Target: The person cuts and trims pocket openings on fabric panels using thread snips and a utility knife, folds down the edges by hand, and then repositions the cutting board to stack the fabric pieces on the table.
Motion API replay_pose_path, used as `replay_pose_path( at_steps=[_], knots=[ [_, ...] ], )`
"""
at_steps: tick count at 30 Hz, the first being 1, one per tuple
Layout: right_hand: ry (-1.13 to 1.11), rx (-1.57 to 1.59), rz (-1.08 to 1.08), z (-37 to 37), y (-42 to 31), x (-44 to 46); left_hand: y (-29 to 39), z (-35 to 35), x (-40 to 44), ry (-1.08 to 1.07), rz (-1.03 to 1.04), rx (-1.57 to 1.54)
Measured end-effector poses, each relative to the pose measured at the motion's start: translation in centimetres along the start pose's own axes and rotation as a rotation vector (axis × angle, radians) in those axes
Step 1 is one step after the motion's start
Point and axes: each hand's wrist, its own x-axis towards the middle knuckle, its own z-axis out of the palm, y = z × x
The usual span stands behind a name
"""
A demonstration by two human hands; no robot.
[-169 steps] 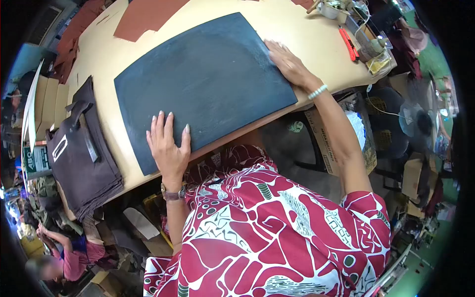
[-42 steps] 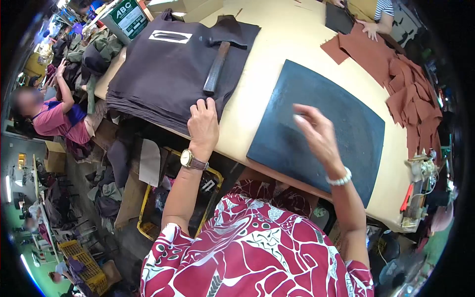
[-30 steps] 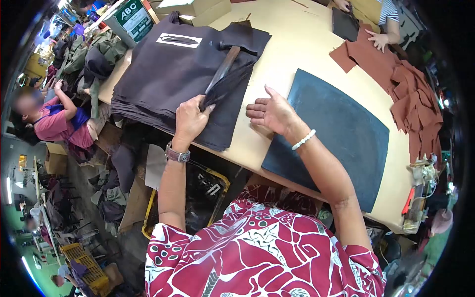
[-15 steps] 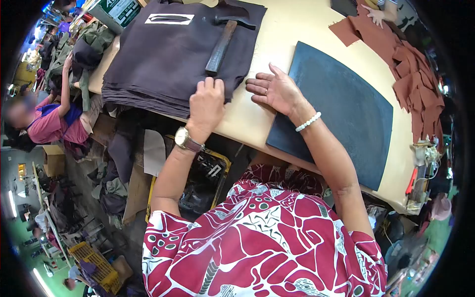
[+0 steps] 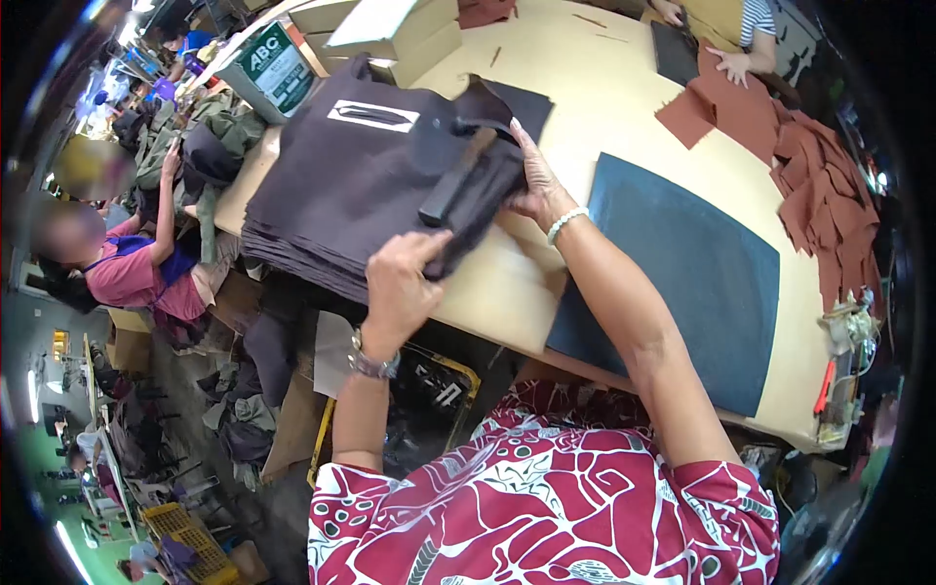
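Observation:
A stack of dark brown cloth pieces (image 5: 341,185) lies on the left part of the cream table. On top rest a hammer (image 5: 453,185) and a white label (image 5: 373,115). My left hand (image 5: 402,288) pinches the stack's near right corner between thumb and fingers. My right hand (image 5: 534,175) holds the stack's right edge beside the hammer's head, fingers partly hidden by the cloth. Right of my hands, a dark blue-grey board (image 5: 682,283) lies flat on the table.
Rust-red cloth pieces (image 5: 819,205) lie along the right side, where a co-worker's hand (image 5: 733,66) rests. Behind the stack are a green and white tin (image 5: 268,70) and cardboard boxes (image 5: 419,44). A person in pink (image 5: 132,268) is at the left.
My right hand has moved from beside the board to the stack's right edge and taken hold of it. The cloth's right side is now lifted and bent, and the hammer on it is tilted.

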Motion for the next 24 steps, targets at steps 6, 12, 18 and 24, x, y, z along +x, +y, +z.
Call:
replay_pose_path(
  at_steps=[6,12,18,24],
  knots=[
    [0.174,-0.231,-0.012,-0.9,1.2,2.3,2.2,2.2,-3.0,0.016,0.041,0.017],
    [0.248,-0.360,-0.077,-0.2,0.2,1.4,2.4,1.7,-2.3,-0.180,0.100,-0.171],
    [0.217,-0.336,-0.095,-1.0,0.3,1.6,-12.9,-3.9,5.7,0.148,-0.363,-0.310],
    [0.294,-0.431,-0.062,-1.0,0.6,0.2,-34.3,-3.7,8.1,0.249,-0.929,0.160]
  ],
)
